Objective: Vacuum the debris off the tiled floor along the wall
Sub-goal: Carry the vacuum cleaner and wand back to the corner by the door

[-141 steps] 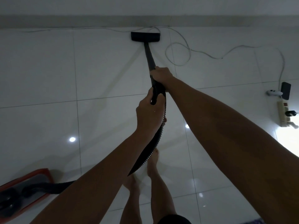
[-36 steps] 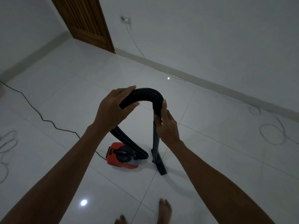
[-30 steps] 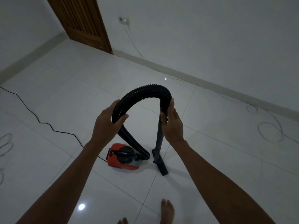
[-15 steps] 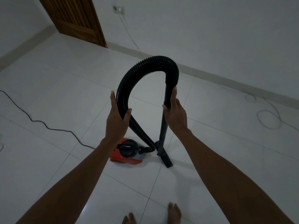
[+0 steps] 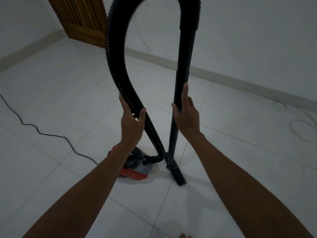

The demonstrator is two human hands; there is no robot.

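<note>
The vacuum's black ribbed hose [image 5: 116,66] arches up past the top edge and comes down as a rigid black wand [image 5: 184,57]. My left hand [image 5: 132,121] grips the hose low on its left leg. My right hand [image 5: 186,115] holds the wand between thumb and fingers at about the same height. The wand stands nearly upright with its floor nozzle [image 5: 177,176] on the white tiles. The red and black vacuum body [image 5: 135,169] sits on the floor just left of the nozzle, partly hidden by my left forearm. No debris is visible.
A wooden door [image 5: 82,19] stands at the far left of the wall. A black power cord [image 5: 42,133] snakes across the tiles on the left. White cable loops [image 5: 300,131] lie by the baseboard [image 5: 240,81] at the right. My toes [image 5: 185,235] show at the bottom.
Earlier the nozzle swept by the wall. Over the last second both hands slid down from the hose bend, and the arch now rises out of view with the wand upright.
</note>
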